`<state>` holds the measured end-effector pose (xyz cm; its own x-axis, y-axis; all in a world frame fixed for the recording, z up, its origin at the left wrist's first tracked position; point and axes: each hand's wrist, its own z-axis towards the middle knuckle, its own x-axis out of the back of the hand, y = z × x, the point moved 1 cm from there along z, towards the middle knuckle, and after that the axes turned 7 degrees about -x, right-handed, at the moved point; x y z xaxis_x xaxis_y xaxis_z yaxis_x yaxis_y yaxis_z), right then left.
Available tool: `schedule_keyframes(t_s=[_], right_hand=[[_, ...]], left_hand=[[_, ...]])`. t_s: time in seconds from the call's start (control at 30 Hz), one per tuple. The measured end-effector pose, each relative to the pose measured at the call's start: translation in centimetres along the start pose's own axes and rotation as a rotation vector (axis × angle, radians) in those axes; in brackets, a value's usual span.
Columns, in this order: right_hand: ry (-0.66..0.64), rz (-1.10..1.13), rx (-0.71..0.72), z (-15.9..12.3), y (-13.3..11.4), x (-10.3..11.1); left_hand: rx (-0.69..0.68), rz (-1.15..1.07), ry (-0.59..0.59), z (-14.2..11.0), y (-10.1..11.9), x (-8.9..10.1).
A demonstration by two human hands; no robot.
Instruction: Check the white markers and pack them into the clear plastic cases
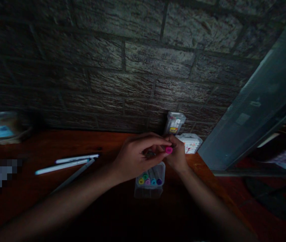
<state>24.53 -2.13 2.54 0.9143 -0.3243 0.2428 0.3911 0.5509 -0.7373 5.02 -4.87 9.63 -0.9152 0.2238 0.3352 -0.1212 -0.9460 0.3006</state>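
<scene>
A marker with a bright pink end (pixel 168 150) is held up in front of me, that end facing the camera. My left hand (pixel 139 153) pinches it between thumb and fingers. Closed around the same marker from the right is my right hand (pixel 177 153); most of the marker's body is hidden by the hands. Just below them stands a clear plastic case (pixel 149 192) with several markers in it, their ends yellow, green, pink, blue and purple. My left hand partly covers the top of that case.
Several pale markers (pixel 62 166) lie on the wooden table (pixel 107 137) to the left. Against the brick wall stand a clear upright container (pixel 175 122) and a white patterned case (pixel 192 144). A cup with a straw (pixel 0 124) is at far left. A grey post (pixel 233 124) rises at the right.
</scene>
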Motion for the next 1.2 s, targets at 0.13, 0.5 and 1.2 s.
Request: schedule_keyframes(t_s=[0.13,0.5,1.2], right_hand=[[0.01,-0.031,0.025,0.2,-0.4,0.3],[0.051,0.168,-0.096,1.4,-3.0,2.2],[-0.396,-0.079,0.245,5.9,-15.1,0.8]], left_hand=[[-0.034,0.056,-0.009,0.0,0.3,0.8],[0.221,0.284,-0.129,0.8,-4.5,8.5],[0.043,0.371,-0.01,-0.2,-6.4,8.3]])
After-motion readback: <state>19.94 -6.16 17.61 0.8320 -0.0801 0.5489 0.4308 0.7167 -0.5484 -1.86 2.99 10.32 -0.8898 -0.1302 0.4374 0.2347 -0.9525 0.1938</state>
